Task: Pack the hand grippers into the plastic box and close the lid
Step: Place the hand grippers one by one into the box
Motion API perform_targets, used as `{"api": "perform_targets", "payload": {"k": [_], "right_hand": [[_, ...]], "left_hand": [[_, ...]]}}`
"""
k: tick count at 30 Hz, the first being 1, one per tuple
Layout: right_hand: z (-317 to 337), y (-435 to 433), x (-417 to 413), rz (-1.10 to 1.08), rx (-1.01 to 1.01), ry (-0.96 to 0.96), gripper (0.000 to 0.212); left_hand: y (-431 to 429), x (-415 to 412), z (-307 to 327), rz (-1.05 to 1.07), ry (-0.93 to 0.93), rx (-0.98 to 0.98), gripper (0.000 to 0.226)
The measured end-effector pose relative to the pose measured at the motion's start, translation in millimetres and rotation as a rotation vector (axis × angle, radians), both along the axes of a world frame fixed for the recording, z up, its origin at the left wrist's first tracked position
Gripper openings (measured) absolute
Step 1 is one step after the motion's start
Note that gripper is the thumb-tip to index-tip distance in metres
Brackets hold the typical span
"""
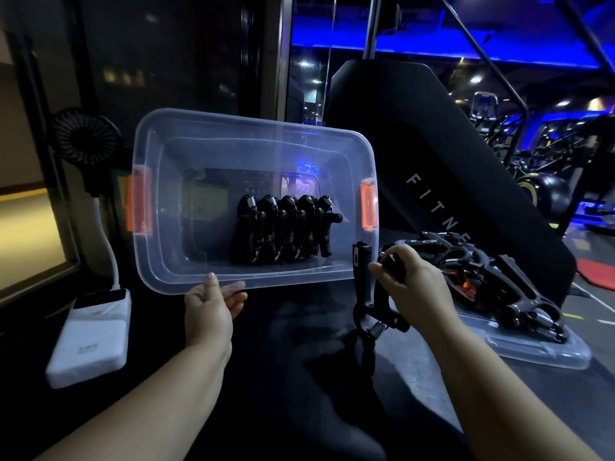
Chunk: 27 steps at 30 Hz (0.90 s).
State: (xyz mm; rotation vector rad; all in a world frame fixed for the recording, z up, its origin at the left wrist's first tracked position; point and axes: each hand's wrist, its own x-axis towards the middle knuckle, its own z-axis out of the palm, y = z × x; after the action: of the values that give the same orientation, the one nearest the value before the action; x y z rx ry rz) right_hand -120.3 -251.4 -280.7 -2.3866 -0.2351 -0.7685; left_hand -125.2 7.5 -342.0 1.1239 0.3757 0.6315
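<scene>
Left hand (209, 311) pinches the tilted box (256, 201) rim; right hand (409, 284) grips a gripper (366, 294); packed grippers (286, 232) may spill.

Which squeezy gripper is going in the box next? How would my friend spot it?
Find the big clear plastic box with orange latches, tipped up by the left hand. Just right of its lower corner, the right hand holds one black hand gripper by a handle, spring end down. It is the only gripper in a hand: the others stand in the box or lie piled on the clear lid.
</scene>
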Motion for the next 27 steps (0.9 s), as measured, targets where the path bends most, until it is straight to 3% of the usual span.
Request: {"api": "perform_targets", "payload": {"k": [5, 7, 11, 18, 23, 27], "right_hand": [[-9.6, 5.0, 5.4, 0.136, 0.189, 0.107, 0.018], [-13.1, 7.3, 5.4, 0.209, 0.276, 0.146, 0.036], [-17.3, 8.3, 4.2, 0.223, 0.263, 0.170, 0.058], [-7.3, 3.8, 3.8, 0.165, -0.053, 0.326, 0.071], [9.8, 0.4, -2.8, 0.148, -0.262, 0.478, 0.123], [15.6, 1.6, 2.5, 0.115, -0.292, 0.550, 0.138]], "left_hand": [[2.1, 1.1, -2.6, -0.005, 0.002, -0.020, 0.027], [2.6, 0.7, -2.3, -0.007, -0.004, -0.020, 0.027], [2.4, -0.5, -2.0, -0.020, -0.012, -0.035, 0.026], [3.4, -2.6, -0.1, -0.032, -0.018, -0.064, 0.022], [4.6, -0.9, -1.3, -0.040, -0.015, -0.069, 0.021], [5.5, -0.5, -1.8, -0.049, -0.022, -0.075, 0.025]]}}
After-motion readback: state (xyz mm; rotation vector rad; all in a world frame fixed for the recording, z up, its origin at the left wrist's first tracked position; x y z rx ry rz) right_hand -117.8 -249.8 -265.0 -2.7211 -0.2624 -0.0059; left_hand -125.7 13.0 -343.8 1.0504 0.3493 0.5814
